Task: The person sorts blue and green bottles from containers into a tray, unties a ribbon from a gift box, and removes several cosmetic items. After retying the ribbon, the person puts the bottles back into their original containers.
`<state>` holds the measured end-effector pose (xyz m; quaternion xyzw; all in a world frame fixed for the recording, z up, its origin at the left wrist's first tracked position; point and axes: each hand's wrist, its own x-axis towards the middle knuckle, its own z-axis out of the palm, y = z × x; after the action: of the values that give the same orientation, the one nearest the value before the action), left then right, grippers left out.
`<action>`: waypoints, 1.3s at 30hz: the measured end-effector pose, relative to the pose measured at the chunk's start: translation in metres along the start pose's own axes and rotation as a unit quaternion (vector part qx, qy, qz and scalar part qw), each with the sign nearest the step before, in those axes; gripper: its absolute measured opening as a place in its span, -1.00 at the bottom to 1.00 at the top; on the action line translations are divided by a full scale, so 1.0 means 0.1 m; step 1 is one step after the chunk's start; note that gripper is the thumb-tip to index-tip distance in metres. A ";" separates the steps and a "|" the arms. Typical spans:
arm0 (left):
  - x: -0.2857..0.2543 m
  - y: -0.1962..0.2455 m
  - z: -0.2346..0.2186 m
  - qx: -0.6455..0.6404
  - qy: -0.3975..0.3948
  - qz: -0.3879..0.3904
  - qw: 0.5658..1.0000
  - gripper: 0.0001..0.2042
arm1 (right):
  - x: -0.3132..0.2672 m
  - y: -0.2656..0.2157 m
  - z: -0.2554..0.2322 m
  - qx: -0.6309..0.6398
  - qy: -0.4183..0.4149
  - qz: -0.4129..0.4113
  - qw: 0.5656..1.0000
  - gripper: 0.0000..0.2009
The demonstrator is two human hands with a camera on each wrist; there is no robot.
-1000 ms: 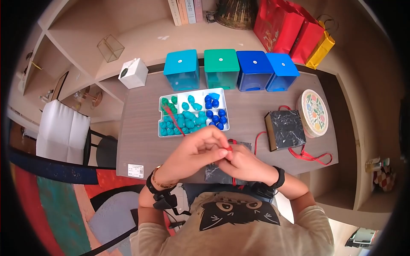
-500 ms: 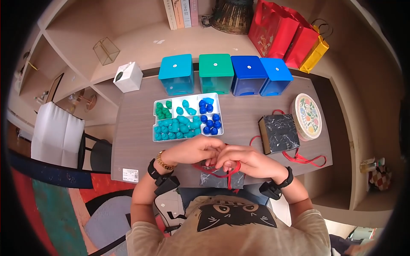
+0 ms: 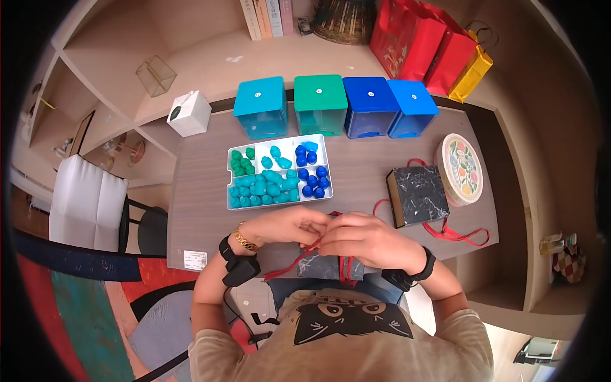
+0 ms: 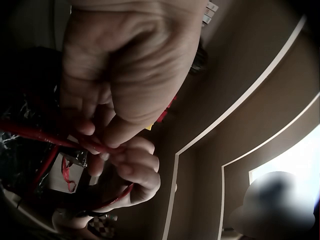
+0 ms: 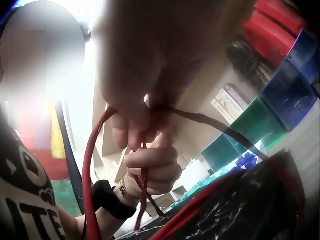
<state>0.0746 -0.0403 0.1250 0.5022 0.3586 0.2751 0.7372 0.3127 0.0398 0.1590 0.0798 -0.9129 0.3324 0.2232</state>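
Note:
Directly before the person lies a black marbled box (image 3: pixel 318 266) with red ribbon (image 3: pixel 347 270) running over it. Above it, the left hand (image 3: pixel 286 226) and right hand (image 3: pixel 366 240) meet, fingertips close together on the ribbon. In the left wrist view, the left hand (image 4: pixel 130 60) pinches a red strand (image 4: pixel 37 134) beside the curled fingers of the right hand (image 4: pixel 137 167). The right wrist view shows the right hand (image 5: pixel 145 100) with ribbon (image 5: pixel 92 155) trailing from its fingers, and the left hand (image 5: pixel 152 167) gripping strands under it. Fingers hide where the strands cross.
A white divided tray (image 3: pixel 280 139) holds green, teal and blue pieces. A second marbled box (image 3: pixel 420 194) with loose red ribbon (image 3: pixel 461 235) stands right, beside a round floral box (image 3: pixel 461 169). Several lidded bins (image 3: pixel 321 105) and a white tissue box (image 3: pixel 189 114) line the back.
Both hands have come down closer to the box. A red strand that lay across the tray is off it, and a ribbon end now stretches left of the near box.

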 end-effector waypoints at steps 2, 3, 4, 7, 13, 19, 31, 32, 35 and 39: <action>-0.09 0.02 0.04 0.010 0.056 0.026 0.998 -0.80 | -0.03 -0.08 -0.07 -0.014 0.019 -0.002 1.000 -0.67; -0.17 0.06 0.05 0.104 0.100 0.055 0.988 -0.83 | -0.07 -0.10 -0.10 -0.021 0.029 -0.004 0.999 -0.71; -0.28 0.11 0.04 0.198 0.143 0.082 0.966 -0.85 | -0.13 -0.11 -0.11 -0.012 0.036 0.012 0.999 -0.72; -0.67 0.13 -0.01 0.309 0.240 0.095 0.915 -0.87 | -0.48 -0.16 -0.12 0.019 0.054 0.079 0.995 -0.75; -1.18 -0.22 0.00 0.266 0.390 -0.072 0.879 -0.79 | -1.15 -0.11 -0.01 0.093 0.111 0.250 0.957 -0.66; -1.00 -0.52 0.12 0.397 0.393 -0.005 0.829 -0.79 | -1.17 -0.17 -0.11 0.094 0.125 0.318 0.935 -0.44; -0.38 -0.54 0.51 0.302 0.386 -0.025 0.871 -0.72 | -0.84 -0.25 0.38 0.126 0.107 0.446 0.879 -0.51; -0.38 -0.57 0.53 0.288 0.398 -0.022 0.871 -0.74 | -0.83 -0.25 0.40 0.111 0.097 0.456 0.878 -0.52; -0.37 -0.73 0.56 0.249 0.431 -0.001 0.867 -0.79 | -0.88 -0.17 0.48 0.160 0.134 0.468 0.859 -0.59; -0.43 -0.81 0.53 0.209 0.456 0.033 0.865 -0.82 | -0.95 -0.04 0.35 0.176 0.140 0.470 0.854 -0.74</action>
<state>0.0960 -0.1298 0.0729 0.4749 0.6871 0.4157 0.3599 0.3862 0.0140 0.0940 -0.3678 -0.7274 0.5601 0.1480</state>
